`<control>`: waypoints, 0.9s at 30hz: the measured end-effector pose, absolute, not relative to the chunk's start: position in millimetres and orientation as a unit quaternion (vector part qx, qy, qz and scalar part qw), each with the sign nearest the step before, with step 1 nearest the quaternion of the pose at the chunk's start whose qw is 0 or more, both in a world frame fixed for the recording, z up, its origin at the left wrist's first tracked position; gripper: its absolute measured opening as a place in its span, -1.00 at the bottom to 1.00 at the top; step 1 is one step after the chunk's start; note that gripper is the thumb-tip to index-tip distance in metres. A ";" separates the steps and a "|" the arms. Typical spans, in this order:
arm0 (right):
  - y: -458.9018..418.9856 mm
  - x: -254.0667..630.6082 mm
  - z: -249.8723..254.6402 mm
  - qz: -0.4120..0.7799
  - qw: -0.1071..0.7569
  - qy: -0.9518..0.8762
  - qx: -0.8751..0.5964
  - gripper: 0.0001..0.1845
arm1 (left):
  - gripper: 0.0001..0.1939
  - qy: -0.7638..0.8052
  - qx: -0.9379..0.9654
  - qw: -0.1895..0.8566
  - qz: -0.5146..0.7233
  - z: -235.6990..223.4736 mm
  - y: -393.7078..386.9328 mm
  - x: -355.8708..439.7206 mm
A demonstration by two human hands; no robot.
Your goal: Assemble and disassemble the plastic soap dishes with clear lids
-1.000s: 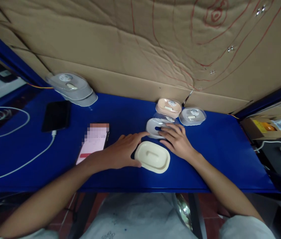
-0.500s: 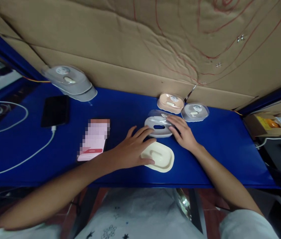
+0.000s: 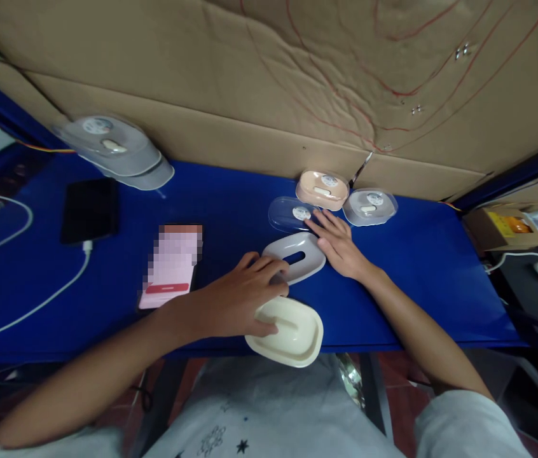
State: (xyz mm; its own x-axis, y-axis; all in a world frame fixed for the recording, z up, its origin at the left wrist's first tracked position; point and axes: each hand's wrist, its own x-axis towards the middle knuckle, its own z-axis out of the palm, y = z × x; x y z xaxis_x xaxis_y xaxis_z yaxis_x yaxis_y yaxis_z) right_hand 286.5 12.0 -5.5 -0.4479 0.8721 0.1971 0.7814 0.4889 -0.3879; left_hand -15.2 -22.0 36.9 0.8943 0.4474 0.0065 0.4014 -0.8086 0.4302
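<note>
My left hand (image 3: 250, 299) is curled, its thumb inside a shallow cream oval dish (image 3: 292, 334) and its other fingers over the left end of a grey oval ring-shaped piece (image 3: 314, 257) with a slot in the middle. The dish is at the table's front edge and partly covered by that hand. My right hand (image 3: 343, 245) has its fingers stretched out, their tips on a clear plastic lid (image 3: 283, 213) with a round white sticker. Its thumb is by the right end of the grey piece.
A peach lidded box (image 3: 311, 191) and a grey lidded box (image 3: 383, 213) stand against the cardboard wall (image 3: 202, 114). Stacked grey boxes (image 3: 140, 162) are at the back left. A lit phone (image 3: 168, 267) and a black device (image 3: 90, 210) with a white cable lie on the blue table (image 3: 231, 210).
The clear lid has come off the grey piece and lies behind it. The grey piece has turned and come nearer. The cream dish has moved toward me with my left hand.
</note>
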 end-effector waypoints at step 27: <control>-13.0 301.7 46.3 0.249 0.365 -0.746 -0.498 -0.58 | -0.62 0.399 0.844 0.274 0.230 41.8 -14.0 -4.1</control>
State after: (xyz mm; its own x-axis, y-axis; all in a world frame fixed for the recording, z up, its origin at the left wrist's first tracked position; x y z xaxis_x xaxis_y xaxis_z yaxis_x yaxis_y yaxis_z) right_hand 301.7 -13.0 46.3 -0.2373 0.9251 0.2964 0.5611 0.3795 -0.7356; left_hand -4.1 -14.0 41.8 0.5754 0.8002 0.1689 0.5485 -0.5307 0.6461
